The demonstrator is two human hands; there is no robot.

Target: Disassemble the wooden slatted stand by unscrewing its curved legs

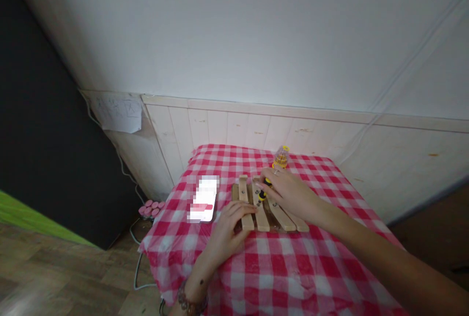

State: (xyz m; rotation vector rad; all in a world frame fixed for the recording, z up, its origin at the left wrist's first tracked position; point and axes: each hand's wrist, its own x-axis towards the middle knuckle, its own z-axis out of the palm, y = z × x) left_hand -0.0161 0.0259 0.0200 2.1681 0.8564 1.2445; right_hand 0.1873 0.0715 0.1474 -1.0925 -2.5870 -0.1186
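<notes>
Possibly, the black-and-yellow screwdriver gripped in the right hand could, if pushed askew, skid off the wooden bars on the counter into the left hand, resting unclenched across them

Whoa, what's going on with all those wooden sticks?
Someone is working on the wooden strips with a screwdriver. Their right hand holds the yellow-and-black screwdriver, pointed down at one strip; I can't tell whether its tip touches. Their left hand rests on the strips. A lit phone lies to the left on the checked cloth, and a clear, yellow-topped container is just beyond the right hand.
</notes>
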